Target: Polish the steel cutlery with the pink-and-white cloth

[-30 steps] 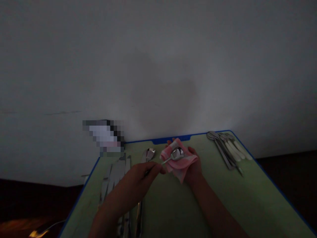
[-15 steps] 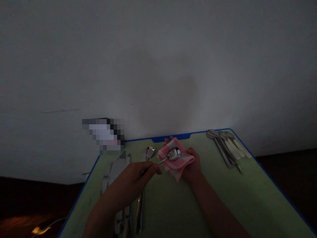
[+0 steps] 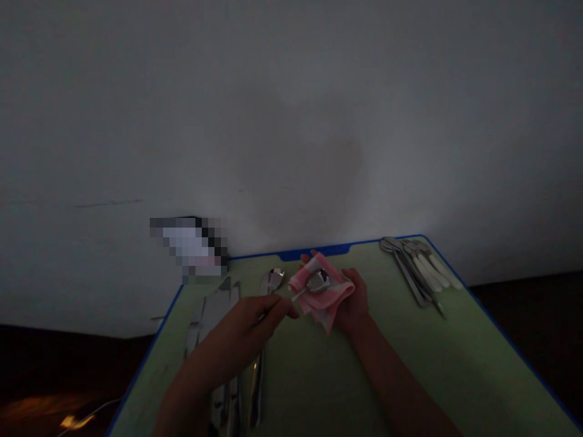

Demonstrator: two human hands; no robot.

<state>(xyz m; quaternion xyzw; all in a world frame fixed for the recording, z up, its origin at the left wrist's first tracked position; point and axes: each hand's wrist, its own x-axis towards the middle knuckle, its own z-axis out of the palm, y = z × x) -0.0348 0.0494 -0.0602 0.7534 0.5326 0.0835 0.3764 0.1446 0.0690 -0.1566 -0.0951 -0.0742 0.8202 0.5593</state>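
My left hand (image 3: 264, 318) pinches a metal spoon (image 3: 317, 280) by its handle, with the bowl pointing right. Under the bowl lies a pink and white cloth (image 3: 334, 292), spread over the palm of my right hand (image 3: 357, 300). The right fingertips show beyond the cloth's far edge and the thumb stands at its right side; the cloth hides the palm. Whether the bowl presses on the cloth or hovers just over it, I cannot tell. Below the left forearm, another spoon (image 3: 276, 278) and several knives (image 3: 223, 297) lie on the green table (image 3: 319, 388), partly covered by the arm.
On the right of the table sit several metal spoons (image 3: 403, 267) and forks with white handles (image 3: 430, 273). A blurred-out device (image 3: 191, 246) leans at the back left against the grey wall (image 3: 296, 121). A blue edge runs round the table; a pale cable (image 3: 98, 409) lies at lower left.
The spoon's bowl has turned slightly on the cloth, and the cloth and right thumb have shifted a little. My left hand stays nearly in place.
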